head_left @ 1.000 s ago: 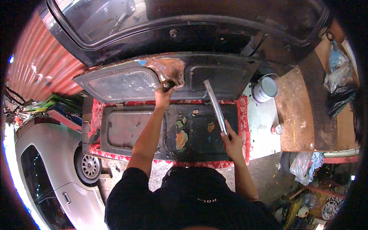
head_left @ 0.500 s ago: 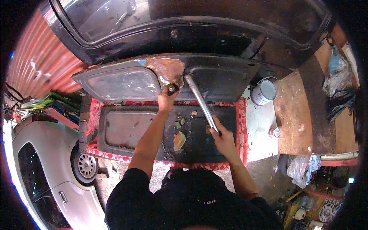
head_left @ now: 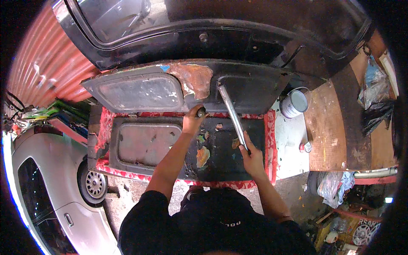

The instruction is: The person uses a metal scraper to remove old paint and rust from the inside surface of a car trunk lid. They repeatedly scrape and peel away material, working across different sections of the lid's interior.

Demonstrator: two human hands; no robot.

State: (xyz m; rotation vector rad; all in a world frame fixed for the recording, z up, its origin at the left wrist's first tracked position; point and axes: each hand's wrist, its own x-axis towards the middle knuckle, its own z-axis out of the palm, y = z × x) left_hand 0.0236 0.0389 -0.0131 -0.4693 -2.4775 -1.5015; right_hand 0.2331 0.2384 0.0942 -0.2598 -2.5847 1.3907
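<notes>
A short dark tool with a round end (head_left: pixel 201 112) sits in the closed fingers of my left hand (head_left: pixel 193 122), just below the lower edge of a rusty brown bare patch (head_left: pixel 196 80). That patch is on a dark car panel (head_left: pixel 248 91) leaning at the far side. My right hand (head_left: pixel 253 160) is wrapped round the near end of a long silvery metal bar (head_left: pixel 231 112), whose far end lies over the panel's right half. Under both hands a flat dark panel (head_left: pixel 148 145) carries several loose flakes of old filler or paint (head_left: pixel 203 157).
Red and white cloth (head_left: pixel 272 140) edges the flat panel. Right of it stand a paint can (head_left: pixel 294 103) with a wire handle and a small red and white can (head_left: pixel 305 147), beside wooden boards (head_left: pixel 325 127). A black car (head_left: pixel 229 44) is beyond; a silver car (head_left: pixel 55 178) is at left.
My left hand has drawn back toward me with the dark tool, off the rusty patch's lower edge. The metal bar in my right hand has shifted slightly; the whole view has moved a little.
</notes>
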